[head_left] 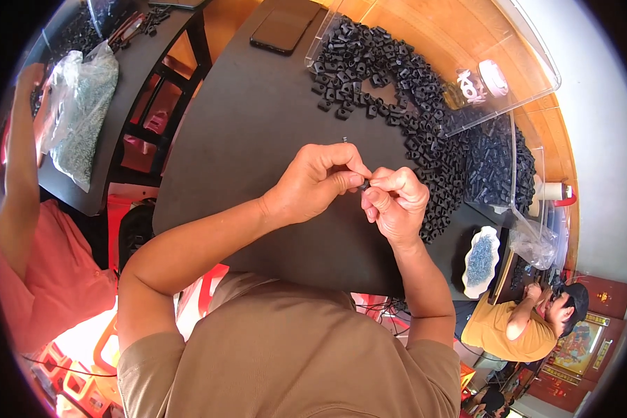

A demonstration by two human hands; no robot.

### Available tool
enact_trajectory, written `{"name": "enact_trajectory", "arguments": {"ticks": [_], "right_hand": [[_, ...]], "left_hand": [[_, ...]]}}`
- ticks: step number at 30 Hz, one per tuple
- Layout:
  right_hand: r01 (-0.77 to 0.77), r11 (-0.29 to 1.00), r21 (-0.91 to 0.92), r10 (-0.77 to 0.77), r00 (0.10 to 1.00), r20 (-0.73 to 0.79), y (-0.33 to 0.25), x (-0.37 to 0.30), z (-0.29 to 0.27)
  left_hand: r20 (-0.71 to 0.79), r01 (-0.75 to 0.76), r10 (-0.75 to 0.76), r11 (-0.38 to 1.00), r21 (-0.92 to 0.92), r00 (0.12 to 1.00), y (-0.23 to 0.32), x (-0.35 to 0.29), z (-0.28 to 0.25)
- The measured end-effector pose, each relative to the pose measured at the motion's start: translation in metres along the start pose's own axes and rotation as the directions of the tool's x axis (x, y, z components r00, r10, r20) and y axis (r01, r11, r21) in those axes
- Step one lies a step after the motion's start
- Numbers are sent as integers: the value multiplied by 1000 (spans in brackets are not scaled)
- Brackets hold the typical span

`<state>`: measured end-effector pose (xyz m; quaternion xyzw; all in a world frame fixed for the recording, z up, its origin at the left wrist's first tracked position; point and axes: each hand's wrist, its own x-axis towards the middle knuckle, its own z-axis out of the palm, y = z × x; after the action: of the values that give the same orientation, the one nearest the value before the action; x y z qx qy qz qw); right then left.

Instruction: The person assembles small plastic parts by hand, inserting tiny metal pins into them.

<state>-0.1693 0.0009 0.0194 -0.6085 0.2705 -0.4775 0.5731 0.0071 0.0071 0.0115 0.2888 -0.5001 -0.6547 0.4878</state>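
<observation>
My left hand (317, 182) and my right hand (397, 203) meet over the dark table, fingertips pinched together. Between them sits a small black plastic part (365, 186), mostly covered by the fingers, so its shape does not show. Both hands grip it from opposite sides. Just beyond the left hand, a tiny metallic piece (345, 139) is on the tabletop, too small to make out. A large heap of small black blocks with holes (428, 153) spreads from the far side down past my right hand.
A phone (285, 26) lies at the far left of the table (216, 139). To the right are a clear bin of black pieces (498, 164), a lidded jar (491, 78) and a white dish of bluish bits (481, 261). Other people sit left and right; a filled plastic bag (83, 115) stands left.
</observation>
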Motion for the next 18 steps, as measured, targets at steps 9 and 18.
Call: {"name": "enact_trajectory", "arguments": {"ticks": [9,18], "right_hand": [[-85,995,50,87,996,-34,-6,5,1],[-206,978,40,205,979,21,-18,8,-8]], "left_hand": [[13,2,-2,999,-50,1000,1,0,4],[67,7,-10,999,41,998,-1,3,4]]}}
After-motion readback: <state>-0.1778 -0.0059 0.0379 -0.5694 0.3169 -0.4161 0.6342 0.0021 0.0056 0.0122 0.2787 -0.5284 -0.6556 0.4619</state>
